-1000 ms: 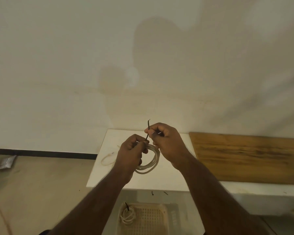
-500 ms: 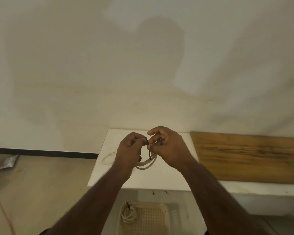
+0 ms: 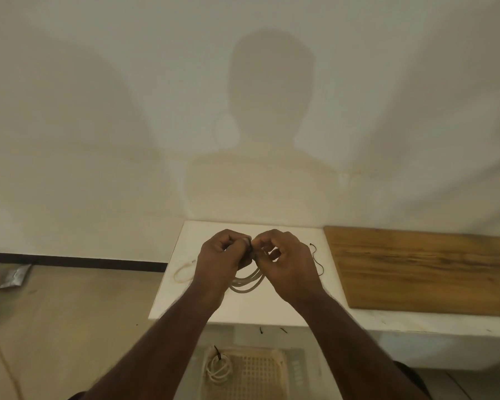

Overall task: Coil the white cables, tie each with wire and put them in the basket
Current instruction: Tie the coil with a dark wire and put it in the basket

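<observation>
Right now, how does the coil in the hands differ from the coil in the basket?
The held coil hangs above the white table, gripped by the left hand and right hand; the basket coil lies loose in the basket below. The basket coil shows a finished black tie; the held coil's tie is hidden between the fingers. Both are white, looped cable.

A matt white table (image 3: 243, 307) carries a grainy wooden board (image 3: 427, 272); the perforated basket (image 3: 260, 373) looks plastic.
</observation>
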